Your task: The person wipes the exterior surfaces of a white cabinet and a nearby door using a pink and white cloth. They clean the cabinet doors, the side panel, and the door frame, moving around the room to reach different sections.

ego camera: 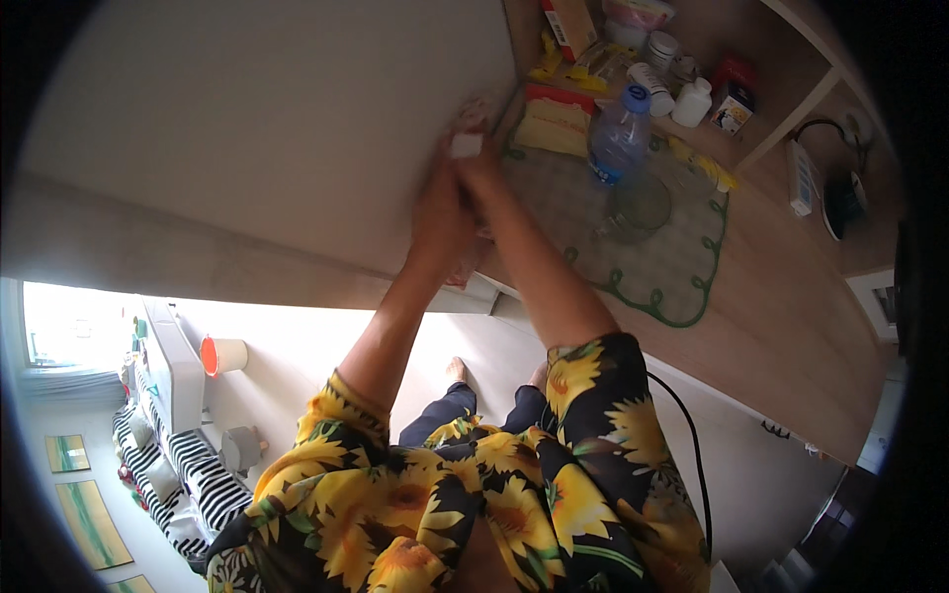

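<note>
My left hand (439, 200) and my right hand (478, 164) are pressed together beside a pale upright panel (282, 133), over the left edge of the wooden counter. Between them is a crumpled, pinkish transparent plastic bag (463, 268); its ends stick out above and below my fingers. A small white piece (466, 145) shows at my right hand, too blurred to identify. Most fingers are hidden or smeared by motion. Right of my hands lies a grey-green placemat (578, 200) with green looped edging, bearing a blue-capped plastic bottle (621, 137) and a round glass vessel (641, 204).
A yellow packet with a red top (554, 122) lies at the placemat's back. Behind stand white pill bottles (692, 102) and small boxes (734, 107). A power strip (799, 178) sits at right. A black cable (697, 452) hangs below the counter. A bucket (226, 356) stands on the floor.
</note>
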Motion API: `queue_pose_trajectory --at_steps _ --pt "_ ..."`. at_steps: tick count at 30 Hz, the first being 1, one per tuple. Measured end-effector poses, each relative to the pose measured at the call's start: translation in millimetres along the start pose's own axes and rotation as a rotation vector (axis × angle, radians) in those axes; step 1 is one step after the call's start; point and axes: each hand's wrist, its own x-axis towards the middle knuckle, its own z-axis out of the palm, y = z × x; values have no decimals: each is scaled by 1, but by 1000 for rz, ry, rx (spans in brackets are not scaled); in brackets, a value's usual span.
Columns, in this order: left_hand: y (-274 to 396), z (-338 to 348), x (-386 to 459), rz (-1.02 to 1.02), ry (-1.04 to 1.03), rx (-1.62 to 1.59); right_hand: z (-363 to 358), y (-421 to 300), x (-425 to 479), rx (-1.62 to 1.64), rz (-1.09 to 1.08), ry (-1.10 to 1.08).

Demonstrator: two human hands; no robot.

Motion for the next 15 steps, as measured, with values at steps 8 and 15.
queue_pose_trajectory --at_steps 8,15 --pt "48 -67 -127 -207 -108 -115 17 -35 -133 147 36 -240" --pt "73 -42 -115 -223 -113 -356 -47 -79 -132 -3 -160 -55"
